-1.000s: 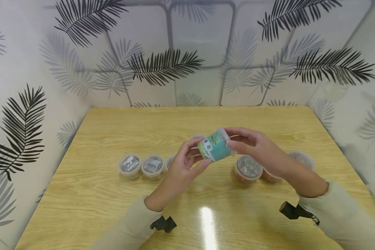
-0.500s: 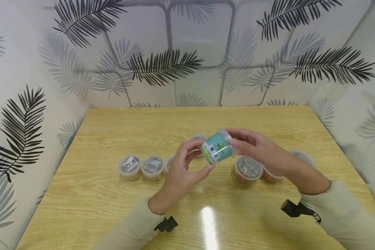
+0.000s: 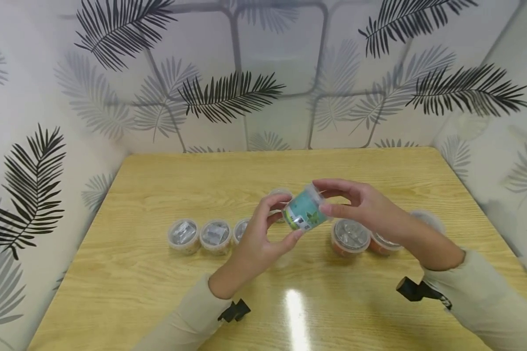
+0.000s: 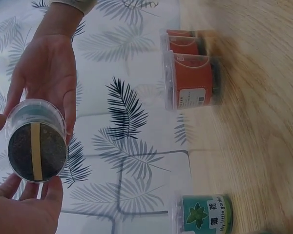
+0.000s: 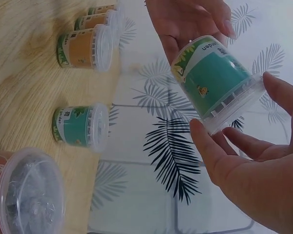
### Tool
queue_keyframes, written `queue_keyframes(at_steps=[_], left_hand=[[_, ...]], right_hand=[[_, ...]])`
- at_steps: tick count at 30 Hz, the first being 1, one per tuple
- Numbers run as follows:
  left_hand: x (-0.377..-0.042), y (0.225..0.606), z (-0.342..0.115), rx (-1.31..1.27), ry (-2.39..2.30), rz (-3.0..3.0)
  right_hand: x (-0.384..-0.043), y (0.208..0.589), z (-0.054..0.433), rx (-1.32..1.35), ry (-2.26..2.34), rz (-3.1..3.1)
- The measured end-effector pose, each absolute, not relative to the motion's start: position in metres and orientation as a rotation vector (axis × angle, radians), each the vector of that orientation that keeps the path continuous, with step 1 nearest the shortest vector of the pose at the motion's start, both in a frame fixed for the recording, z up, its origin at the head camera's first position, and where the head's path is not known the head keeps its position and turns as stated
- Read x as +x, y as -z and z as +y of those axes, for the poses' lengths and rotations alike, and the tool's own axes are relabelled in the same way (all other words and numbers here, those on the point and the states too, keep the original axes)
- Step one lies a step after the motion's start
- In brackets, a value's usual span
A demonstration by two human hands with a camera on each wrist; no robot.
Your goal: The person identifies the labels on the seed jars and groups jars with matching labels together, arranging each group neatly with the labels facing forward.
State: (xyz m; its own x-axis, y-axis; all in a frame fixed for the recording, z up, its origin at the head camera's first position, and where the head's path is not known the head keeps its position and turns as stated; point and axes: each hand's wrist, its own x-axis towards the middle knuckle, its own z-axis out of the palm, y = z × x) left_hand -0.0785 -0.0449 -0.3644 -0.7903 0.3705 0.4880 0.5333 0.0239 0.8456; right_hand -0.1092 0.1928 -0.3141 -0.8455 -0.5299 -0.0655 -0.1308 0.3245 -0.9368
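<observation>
A small clear plastic tub (image 3: 305,214) with a teal leaf-printed label is held tilted above the table between both hands. My left hand (image 3: 256,239) holds its base end, fingers on the far side and thumb at the lower edge. My right hand (image 3: 369,209) grips the lidded end at the rim. In the left wrist view the tub's bottom (image 4: 51,151) shows dark contents and a tan strip. In the right wrist view its clear lid (image 5: 237,105) lies between the right fingers. A second teal tub (image 5: 75,126) stands on the table behind, partly hidden by my left hand in the head view.
Orange-labelled tubs (image 5: 80,48) stand in a row at left on the wooden table (image 3: 158,282). Red-labelled tubs (image 3: 350,239) stand at right, partly behind my right forearm. A leaf-patterned covering (image 3: 272,58) rises behind the table and along its sides.
The tub has turned about its length between the hands, so the leaf print and lettering have moved down its side. My left thumb has shifted slightly lower right. The standing tubs have stayed put.
</observation>
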Motion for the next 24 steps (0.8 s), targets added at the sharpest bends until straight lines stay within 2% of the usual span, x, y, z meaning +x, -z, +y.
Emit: queue_keyframes(at_steps=[7,14,24], left_hand=[[-0.091,0.383,-0.046,-0.962,1.852,-2.263],[-0.102,0.375,-0.045,-1.020,1.764,-2.318],[-0.116,0.362,-0.044,-0.977,1.853,-2.332]], right_hand=[[-0.107,0.313,0.187,-0.707,1.536,2.204],[-0.109,0.308,0.182,-0.829,1.490,2.296],[-0.121,0.305,0.184,-0.639,1.469,2.368]])
